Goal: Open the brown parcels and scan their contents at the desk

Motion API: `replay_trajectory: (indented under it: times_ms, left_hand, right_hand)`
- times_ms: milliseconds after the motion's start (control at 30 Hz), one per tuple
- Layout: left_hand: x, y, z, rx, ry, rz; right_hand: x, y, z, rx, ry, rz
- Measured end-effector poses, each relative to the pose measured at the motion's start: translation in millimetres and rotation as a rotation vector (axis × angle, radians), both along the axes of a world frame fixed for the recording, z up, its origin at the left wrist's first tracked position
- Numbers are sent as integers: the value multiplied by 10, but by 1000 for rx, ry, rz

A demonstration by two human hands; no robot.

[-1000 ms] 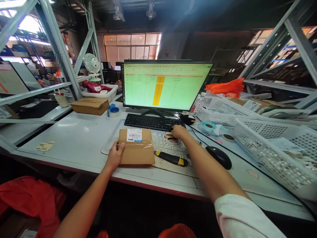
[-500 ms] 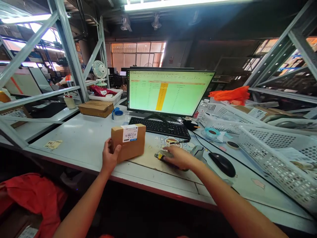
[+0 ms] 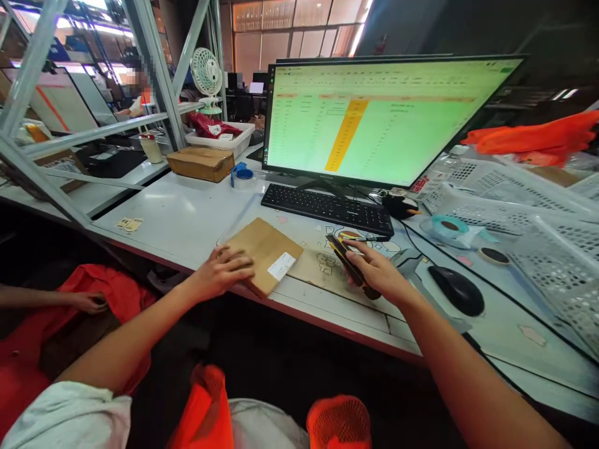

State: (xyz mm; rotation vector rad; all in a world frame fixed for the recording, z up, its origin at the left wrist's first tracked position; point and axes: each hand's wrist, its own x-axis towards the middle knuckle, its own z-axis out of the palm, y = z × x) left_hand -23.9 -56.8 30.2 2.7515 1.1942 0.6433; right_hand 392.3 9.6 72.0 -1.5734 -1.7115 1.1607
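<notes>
A small brown cardboard box (image 3: 259, 249) with a white label lies at the front edge of the white desk. My left hand (image 3: 219, 272) grips its left corner, fingers over the top face; the thumb is hidden. To the right, my right hand (image 3: 374, 269) is closed round a black and yellow utility knife (image 3: 345, 257), its front end pointing away from me to the left. Whether the blade is out cannot be made out. The knife is apart from the box, above the desk mat.
Behind the hands stand a keyboard (image 3: 327, 210) and a monitor (image 3: 374, 125). A mouse (image 3: 456, 290), tape roll (image 3: 449, 227) and white plastic baskets (image 3: 556, 262) are at right. Another box (image 3: 201, 163) and blue tape (image 3: 243, 178) sit at back left. Another person's hand (image 3: 91, 302) shows at lower left.
The box has gone from standing upright to lying flatter at the desk edge, and my left hand has shifted onto its top. My right hand has lifted the knife and turned it. The view has tilted down.
</notes>
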Motion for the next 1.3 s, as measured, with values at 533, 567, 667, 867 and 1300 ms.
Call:
replay_trajectory:
  times_ms: [533, 567, 667, 867, 1300]
  left_hand:
    - [102, 1260, 78, -502, -818, 375]
    - [95, 1338, 100, -548, -824, 346]
    - [88, 1542, 91, -668, -857, 301]
    - [103, 1731, -87, -794, -891, 256]
    - [179, 1802, -40, -755, -916, 335]
  right_hand:
    - [-935, 498, -107, 180, -387, 201]
    - [-934, 498, -131, 214, -434, 197]
    - [-897, 458, -202, 263, -479, 162]
    - [-869, 301, -316, 319, -387, 182]
    - [-923, 80, -354, 358, -265, 149]
